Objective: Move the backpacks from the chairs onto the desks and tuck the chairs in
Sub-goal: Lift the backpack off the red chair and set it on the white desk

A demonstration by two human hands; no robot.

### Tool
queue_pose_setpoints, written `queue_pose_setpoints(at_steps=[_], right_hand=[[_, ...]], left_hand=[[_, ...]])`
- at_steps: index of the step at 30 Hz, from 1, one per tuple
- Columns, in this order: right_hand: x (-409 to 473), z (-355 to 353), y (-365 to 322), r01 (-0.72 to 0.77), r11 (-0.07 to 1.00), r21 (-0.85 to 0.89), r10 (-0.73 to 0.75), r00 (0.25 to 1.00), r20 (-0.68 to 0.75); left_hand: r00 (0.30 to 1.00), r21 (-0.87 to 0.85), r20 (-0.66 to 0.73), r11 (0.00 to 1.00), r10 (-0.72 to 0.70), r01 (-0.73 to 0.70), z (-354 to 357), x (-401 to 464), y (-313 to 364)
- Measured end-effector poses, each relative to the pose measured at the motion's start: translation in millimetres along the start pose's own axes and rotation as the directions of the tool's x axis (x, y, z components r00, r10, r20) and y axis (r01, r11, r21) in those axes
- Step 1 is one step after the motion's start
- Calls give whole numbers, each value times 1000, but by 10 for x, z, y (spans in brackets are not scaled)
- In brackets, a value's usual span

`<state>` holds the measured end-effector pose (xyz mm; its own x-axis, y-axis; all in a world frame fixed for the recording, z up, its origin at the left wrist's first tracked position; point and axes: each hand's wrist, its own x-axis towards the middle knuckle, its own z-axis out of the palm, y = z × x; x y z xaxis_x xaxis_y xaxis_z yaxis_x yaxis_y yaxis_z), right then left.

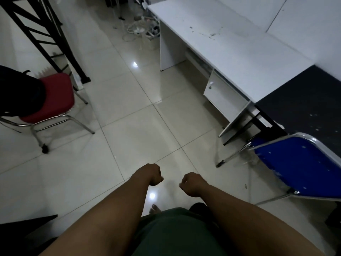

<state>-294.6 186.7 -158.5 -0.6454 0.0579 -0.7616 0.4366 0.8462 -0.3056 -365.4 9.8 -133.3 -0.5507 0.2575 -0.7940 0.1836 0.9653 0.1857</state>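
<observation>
Hands: left hand [150,174] and right hand [191,184], fingers curled, holding nothing, over glossy tiled floor [129,117] | dark soft backpack [20,93] on red padded chair [55,97], far left | blue chrome-framed chair [299,167] beside smooth white table [239,52]

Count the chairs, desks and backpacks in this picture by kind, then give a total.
Chairs: 2, a red chair and a blue chair
Desks: 2, a white desk and a dark desk
Backpacks: 1, a dark backpack
Total: 5

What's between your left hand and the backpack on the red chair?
Head view: only bare floor tile separates the left hand from the dark backpack on the red chair.
</observation>
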Motion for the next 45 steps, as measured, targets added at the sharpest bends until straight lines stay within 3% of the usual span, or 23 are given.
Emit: queue_pose_setpoints(at_steps=[8,18,27,31,45], right_hand=[[276,-13,-515,-33,998,-62,36,998,52],[901,-344,-1230,-12,999,-51,14,999,32],[1373,-628,-1901,-14,998,-61,17,999,42],[1526,-638,-2297,-33,999,-44,34,999,24],[1851,-378,-4213,-72,971,227,106,984,-142]], left_hand=[[1000,-74,2,997,24,-24,-210,52,-418],[999,-53,-27,998,23,-24,-986,446,-900],[998,-157,-38,987,40,-46,-1657,640,-1353],[997,-124,-36,990,66,-70,-1907,737,-1662],[993,241,-10,964,118,-112,-3045,957,-3451]])
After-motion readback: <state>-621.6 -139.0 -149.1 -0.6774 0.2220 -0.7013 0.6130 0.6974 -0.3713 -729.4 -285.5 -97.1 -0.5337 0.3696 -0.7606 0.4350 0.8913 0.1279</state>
